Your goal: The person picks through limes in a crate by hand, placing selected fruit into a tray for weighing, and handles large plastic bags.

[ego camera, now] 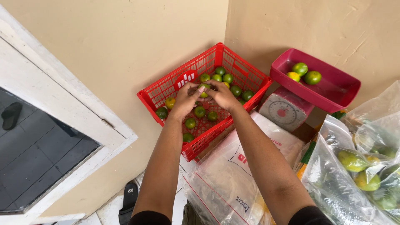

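Left hand (186, 99) and right hand (222, 95) cupped together around one green citrus fruit (203, 90), held over red plastic basket (243, 74) with loose fruits. Right: kitchen scale (284, 112) with red tray (333, 92), three fruits. Near right: clear bags (354, 183) of fruit. Black sandal (128, 200) near left.

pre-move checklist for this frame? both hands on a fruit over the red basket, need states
1. Left hand on the green fruit: ok, fingers touch it.
2. Right hand on the same fruit: ok, both hands meet around it.
3. Fruit over the red basket: ok, held above loose green fruits inside.
4. Firmness of the grip: cannot tell, fingers hide most of the fruit.
5. Scale tray: ok, holds three fruits with bare room left.
6. Clear plastic bags under the right forearm: not ok, they crowd the path toward the scale.
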